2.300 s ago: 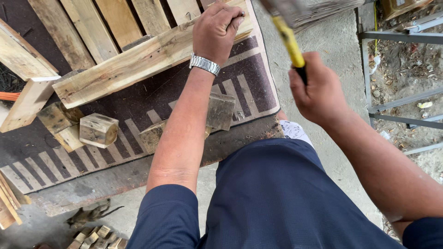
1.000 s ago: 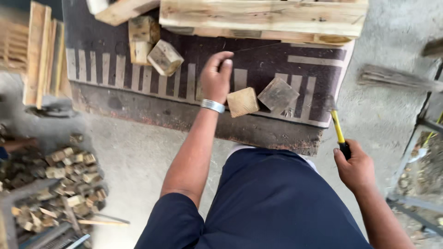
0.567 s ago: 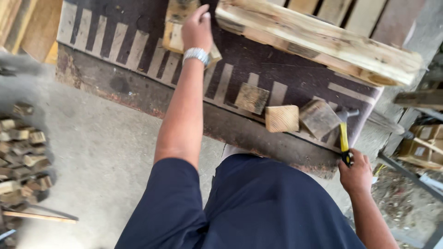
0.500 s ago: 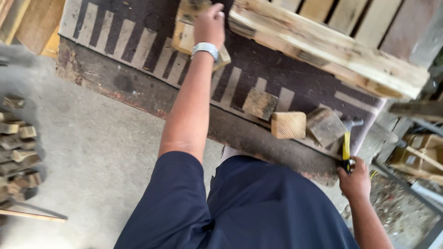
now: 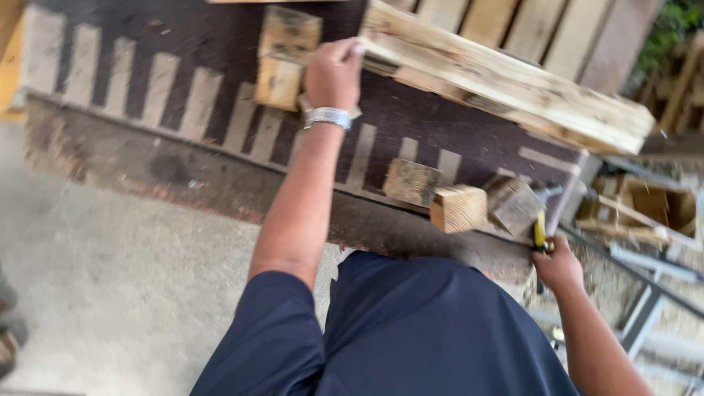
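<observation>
My left hand (image 5: 334,72), with a silver watch on the wrist, reaches forward over a dark striped mat (image 5: 169,81) and rests against the near end of a long rough wooden beam (image 5: 506,88); whether its fingers grip the beam is hidden. A wooden block (image 5: 282,62) lies just left of that hand. My right hand (image 5: 559,268) hangs low at the right, closed around the yellow and black handle of a hammer (image 5: 540,233). Three small wooden blocks (image 5: 458,207) lie on the mat near the hammer.
The mat lies over a dark raised platform with a worn front edge (image 5: 220,194). Pallet slats (image 5: 513,29) lean behind the beam. Grey concrete floor (image 5: 110,293) spreads at the left. Metal bars and wooden scraps (image 5: 645,213) sit at the right.
My left hand left the small blocks and reached forward to the end of the beam. My right hand lowered the hammer from overhead to my side. The view swung left and forward.
</observation>
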